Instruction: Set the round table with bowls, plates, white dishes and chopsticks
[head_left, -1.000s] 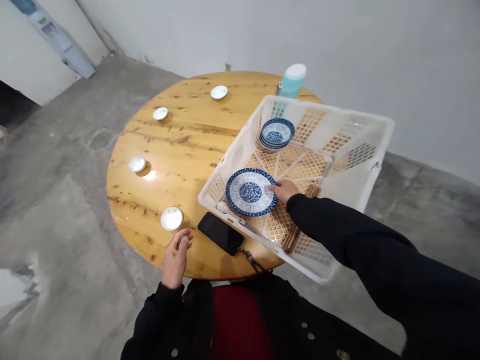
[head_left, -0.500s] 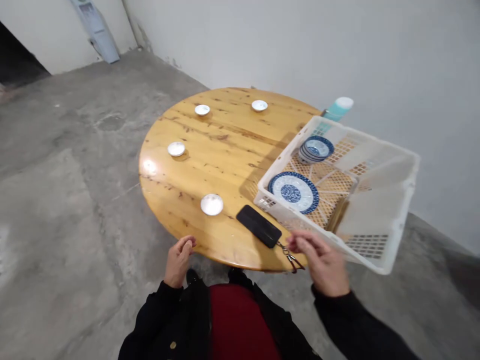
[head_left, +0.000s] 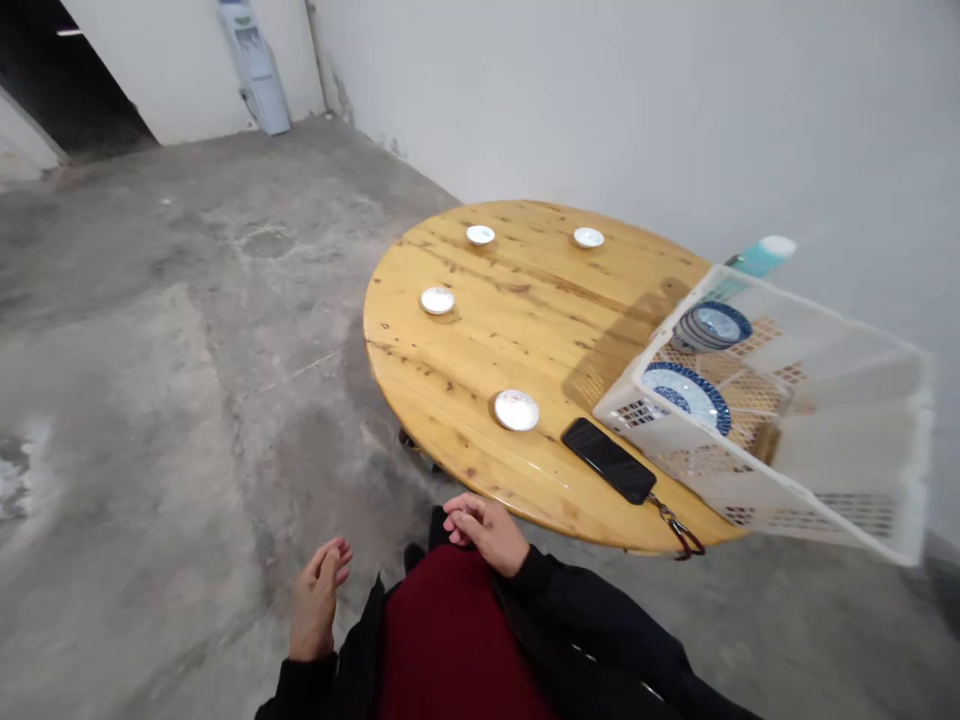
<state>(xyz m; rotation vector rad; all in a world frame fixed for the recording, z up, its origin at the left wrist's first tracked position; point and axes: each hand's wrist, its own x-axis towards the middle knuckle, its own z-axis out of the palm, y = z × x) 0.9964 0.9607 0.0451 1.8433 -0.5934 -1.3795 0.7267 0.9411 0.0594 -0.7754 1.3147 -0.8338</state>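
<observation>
My left hand (head_left: pixel 319 598) hangs over the floor left of my body, fingers loosely bent and apart from the thumb, holding nothing. My right hand (head_left: pixel 486 530) is in front of my red top, just off the near edge of the round wooden table (head_left: pixel 517 330). Its fingers are half curled with nothing in them. Nearest to it on the table is a small white dish (head_left: pixel 516 410). Three more stand farther round: a left dish (head_left: pixel 437 300), a far dish (head_left: pixel 480 235) and a far right dish (head_left: pixel 589 238).
A black phone (head_left: pixel 609 460) with a strap and clip (head_left: pixel 679 527) lies near the front edge. A white plastic crate (head_left: pixel 825 390) juts past the table's right side, holding blue-patterned plates (head_left: pixel 694 395) and stacked bowls (head_left: pixel 712 325). A turquoise cylinder (head_left: pixel 761 258) is behind it.
My right hand has moved left, away from the crate and phone, to in front of my body. My left hand has dropped lower and away from the table edge. The view has turned left.
</observation>
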